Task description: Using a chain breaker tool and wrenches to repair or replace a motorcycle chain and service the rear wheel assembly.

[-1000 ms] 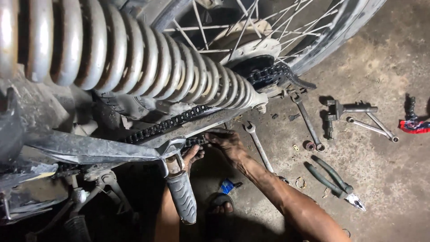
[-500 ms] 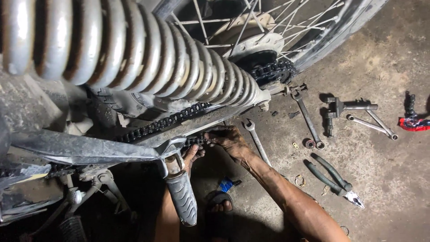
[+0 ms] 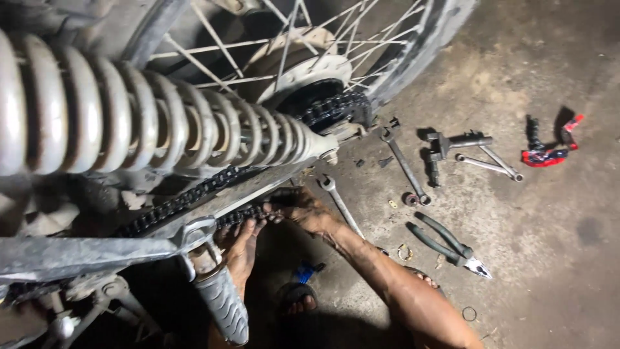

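A black drive chain (image 3: 187, 197) runs from the rear sprocket (image 3: 332, 110) of a motorcycle wheel forward under the chrome shock spring (image 3: 148, 126). My left hand (image 3: 240, 249) reaches up from below and pinches the lower run of the chain just behind the footpeg (image 3: 219, 304). My right hand (image 3: 303, 210), greasy, grips the same lower run a little further back, fingers closed on the links. Both hands meet at one spot on the chain under the swingarm.
Tools lie on the concrete floor to the right: a combination spanner (image 3: 342, 207), a longer wrench (image 3: 405, 169), pliers (image 3: 449, 245), a T-shaped socket tool (image 3: 468, 152), a red-and-blue item (image 3: 549, 152). My sandalled foot (image 3: 297, 300) is below the hands.
The view has shifted so the wheel and spring sit lower and closer. Both hands stay on the lower chain run, hardly moved.
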